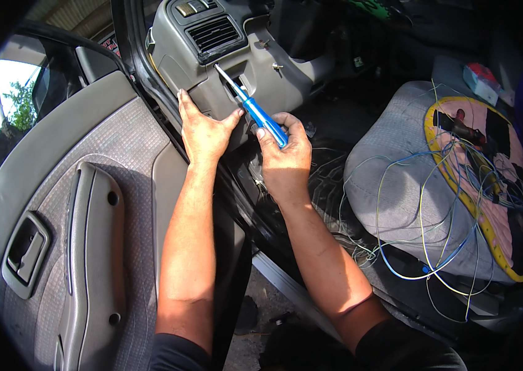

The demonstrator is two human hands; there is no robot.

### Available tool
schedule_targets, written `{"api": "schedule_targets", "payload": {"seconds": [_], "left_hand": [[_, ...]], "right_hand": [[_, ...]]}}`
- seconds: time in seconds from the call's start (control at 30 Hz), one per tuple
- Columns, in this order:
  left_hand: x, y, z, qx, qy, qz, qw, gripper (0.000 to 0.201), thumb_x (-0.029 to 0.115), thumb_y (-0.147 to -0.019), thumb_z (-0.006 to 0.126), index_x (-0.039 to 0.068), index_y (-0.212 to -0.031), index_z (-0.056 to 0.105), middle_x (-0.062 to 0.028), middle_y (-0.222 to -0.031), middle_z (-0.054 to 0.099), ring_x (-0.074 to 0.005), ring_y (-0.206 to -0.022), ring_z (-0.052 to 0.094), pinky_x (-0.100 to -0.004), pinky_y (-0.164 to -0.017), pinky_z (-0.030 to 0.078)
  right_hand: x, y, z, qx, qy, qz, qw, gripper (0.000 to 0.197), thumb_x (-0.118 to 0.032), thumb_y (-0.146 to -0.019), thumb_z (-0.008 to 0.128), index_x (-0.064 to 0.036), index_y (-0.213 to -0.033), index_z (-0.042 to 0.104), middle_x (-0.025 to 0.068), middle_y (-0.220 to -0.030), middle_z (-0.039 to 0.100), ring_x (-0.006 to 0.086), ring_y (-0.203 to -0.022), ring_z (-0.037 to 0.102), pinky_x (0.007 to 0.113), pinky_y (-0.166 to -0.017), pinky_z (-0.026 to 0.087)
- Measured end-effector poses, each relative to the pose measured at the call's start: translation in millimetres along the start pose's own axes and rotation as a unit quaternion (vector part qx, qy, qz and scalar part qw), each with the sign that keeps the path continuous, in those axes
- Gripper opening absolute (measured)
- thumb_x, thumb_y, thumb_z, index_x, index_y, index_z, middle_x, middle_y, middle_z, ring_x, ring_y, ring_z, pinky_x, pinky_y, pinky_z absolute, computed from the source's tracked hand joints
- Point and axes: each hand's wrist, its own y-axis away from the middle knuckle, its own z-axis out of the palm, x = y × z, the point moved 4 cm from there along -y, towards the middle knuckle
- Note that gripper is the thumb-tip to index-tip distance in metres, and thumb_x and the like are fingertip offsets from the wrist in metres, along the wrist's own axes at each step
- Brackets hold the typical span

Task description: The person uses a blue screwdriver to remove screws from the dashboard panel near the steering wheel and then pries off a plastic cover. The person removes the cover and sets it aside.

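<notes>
"So, what do you log at the right hand first?"

"On my head feed, the right hand (286,151): one, thumb and fingers clamped on the butt end of a blue screwdriver (254,111). Its shank slants up and leftward across a recess (249,80) in the grey dash panel (190,68). The tip sits just under the air vent (215,36); how deep it goes, I cannot tell."

"And the left hand?"

"I have the left hand (205,133) spread, thumb apart from fingers, fingertips at the panel's lower edge, thumb near the screwdriver handle."

"Further out?"

"On my left: one car door (141,127), swung wide, patterned cloth, with a grey armrest (102,247) and a pull handle (25,253). On my right: one grey seat (385,179), bearing a pink-and-black piece with a yellow rim (502,167). Loose wires (421,204), yellow, green and blue, loop over both. Beyond, one red-and-white box (483,83)."
</notes>
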Motion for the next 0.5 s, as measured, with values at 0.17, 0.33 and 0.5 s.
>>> {"api": "schedule_targets", "payload": {"seconds": [0.17,0.33,0.5], "left_hand": [[1.4,0.3,-2.4,-0.006,-0.001,-0.01,1.0,0.135,0.043,-0.07,0.101,-0.01,-0.165,0.022,-0.0319,-0.169,0.035,-0.0435,-0.154,0.042,-0.0452,-0.126,0.04],[0.1,0.7,-2.9,-0.016,0.011,-0.018,1.0,0.134,0.041,-0.07,0.101,-0.01,-0.165,0.022,-0.0318,-0.169,0.035,-0.0434,-0.154,0.043,-0.0452,-0.126,0.041],[-1.0,5.1,-6.0,-0.015,0.003,-0.013,1.0,0.132,0.039,-0.071,0.101,-0.011,-0.165,0.022,-0.0315,-0.17,0.033,-0.0426,-0.156,0.041,-0.045,-0.127,0.039]], "right_hand": [[-6.9,-4.1,-2.9,0.03,0.117,-0.078,0.99,0.031,0.001,-0.096,0.074,0.0025,-0.124,0.061,0.0152,-0.112,0.067,0.0229,-0.096,0.068,0.035,-0.084,0.056],[-16.0,2.9,2.4,0.067,0.208,-0.166,0.962,0.034,-0.002,-0.092,0.08,0.0021,-0.122,0.065,0.0183,-0.114,0.065,0.0317,-0.098,0.069,0.042,-0.087,0.056],[6.2,-0.5,0.2,0.048,-0.013,0.06,0.997,0.033,-0.013,-0.098,0.081,0.0051,-0.119,0.062,0.0087,-0.088,0.069,0.0195,-0.071,0.066,0.038,-0.07,0.056]]}}
